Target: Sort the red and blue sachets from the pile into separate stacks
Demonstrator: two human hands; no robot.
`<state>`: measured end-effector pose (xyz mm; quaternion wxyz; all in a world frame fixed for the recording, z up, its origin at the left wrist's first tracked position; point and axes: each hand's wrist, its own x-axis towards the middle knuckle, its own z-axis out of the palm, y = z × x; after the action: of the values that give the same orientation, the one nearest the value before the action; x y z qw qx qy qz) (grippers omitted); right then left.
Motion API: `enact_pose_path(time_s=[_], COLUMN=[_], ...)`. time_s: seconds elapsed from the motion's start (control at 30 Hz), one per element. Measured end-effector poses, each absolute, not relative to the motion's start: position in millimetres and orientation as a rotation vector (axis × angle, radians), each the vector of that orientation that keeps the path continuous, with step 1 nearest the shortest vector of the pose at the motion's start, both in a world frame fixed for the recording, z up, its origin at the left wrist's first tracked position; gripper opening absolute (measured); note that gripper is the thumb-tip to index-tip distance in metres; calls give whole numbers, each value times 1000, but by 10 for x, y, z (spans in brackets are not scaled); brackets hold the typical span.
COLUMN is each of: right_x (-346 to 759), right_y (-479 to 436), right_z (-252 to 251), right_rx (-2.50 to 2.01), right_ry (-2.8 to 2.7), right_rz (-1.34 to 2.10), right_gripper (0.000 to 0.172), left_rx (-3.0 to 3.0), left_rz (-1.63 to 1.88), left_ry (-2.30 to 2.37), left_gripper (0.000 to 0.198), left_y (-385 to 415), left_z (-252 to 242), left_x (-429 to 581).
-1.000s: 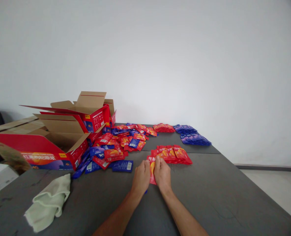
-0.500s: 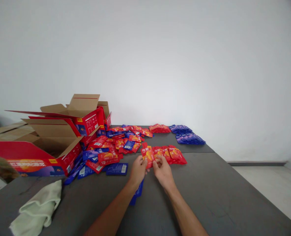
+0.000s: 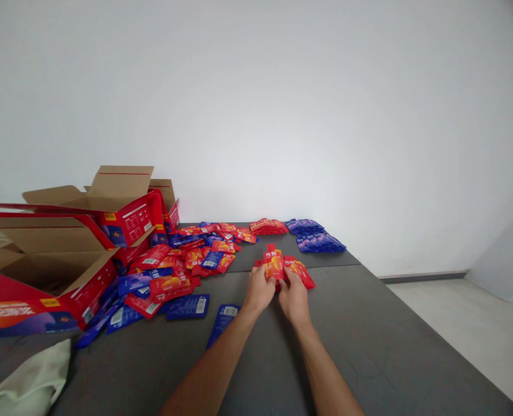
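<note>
A red packet [image 3: 274,263] with orange print and white lettering stands tilted between my hands. My left hand [image 3: 260,290] is closed on its lower left side, thumb in front. My right hand [image 3: 293,297] is closed at its lower right corner; its fingertips are partly hidden. Just behind and to the right, more red packets [image 3: 302,271] lie overlapped on the table, partly covered by the held packet and my right hand. A blue packet [image 3: 222,323] lies left of my left forearm, partly hidden by it.
Loose red and blue packets [image 3: 170,283] are heaped on the left beside open red cartons [image 3: 126,222]. Stacked red packets [image 3: 268,226] and stacked blue packets [image 3: 320,241] lie at the back. A pale cloth [image 3: 31,378] rests at the front left of the grey table [image 3: 369,346].
My view has turned rightward, so cartons and heap shift left. The held red packet has moved right over the overlapped red packets, and my hands are closer together.
</note>
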<state>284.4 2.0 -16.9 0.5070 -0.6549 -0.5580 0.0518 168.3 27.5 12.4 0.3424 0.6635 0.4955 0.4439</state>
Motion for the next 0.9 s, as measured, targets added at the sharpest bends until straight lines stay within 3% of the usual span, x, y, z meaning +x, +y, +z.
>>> enact_pose_path(time_s=[0.3, 0.63, 0.9], right_x=[2946, 2908, 2904], right_y=[81, 35, 33], right_z=[-241, -275, -286], right_rx=[-2063, -2218, -2172], right_ry=[-1392, -1359, -1347], right_rz=[-107, -143, -109], right_gripper=[42, 36, 45], left_rx=[2141, 2261, 2226], left_rz=[631, 546, 513], left_ry=[1650, 1660, 1603], left_gripper=[48, 52, 55], left_y=[374, 393, 412], left_z=[36, -166, -173], left_x=[1929, 1986, 1982])
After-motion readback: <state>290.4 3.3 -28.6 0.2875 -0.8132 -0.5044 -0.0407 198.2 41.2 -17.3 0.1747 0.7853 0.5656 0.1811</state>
